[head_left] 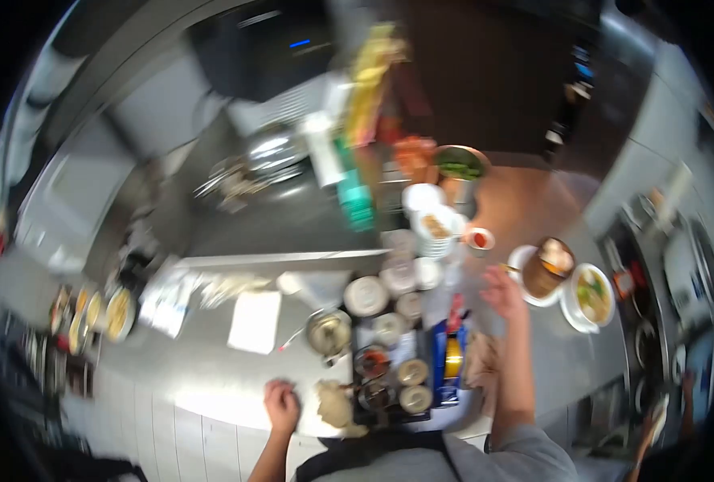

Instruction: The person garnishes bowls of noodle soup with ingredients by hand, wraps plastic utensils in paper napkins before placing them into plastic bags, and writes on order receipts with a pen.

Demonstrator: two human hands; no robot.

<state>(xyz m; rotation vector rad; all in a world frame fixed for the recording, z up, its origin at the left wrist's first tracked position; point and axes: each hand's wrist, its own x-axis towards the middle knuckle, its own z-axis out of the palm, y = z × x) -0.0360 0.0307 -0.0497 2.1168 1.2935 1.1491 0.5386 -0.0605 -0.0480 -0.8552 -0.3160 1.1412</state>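
My left hand (282,406) rests at the counter's front edge, fingers loosely bent and apart, nothing visible in it. A pale crumpled cloth (334,404) lies to its right. My right hand (504,293) reaches forward over the counter, blurred, with fingers spread and no held object visible. Just beyond its fingertips stands a brown pot (543,281) with pale food on top, set on a white plate (521,259). Farther right is a white bowl (594,297) of soup with greens. A small dish of red sauce (479,238) sits ahead of the right hand.
Between my arms, a dark tray holds lidded containers (365,296) and jars. Beside it is a blue box (447,361) with a yellow roll. Stacked white dishes (433,229) and a metal pot of greens (460,167) stand farther back. A sink (212,217) is behind left; white paper (255,321) lies nearer.
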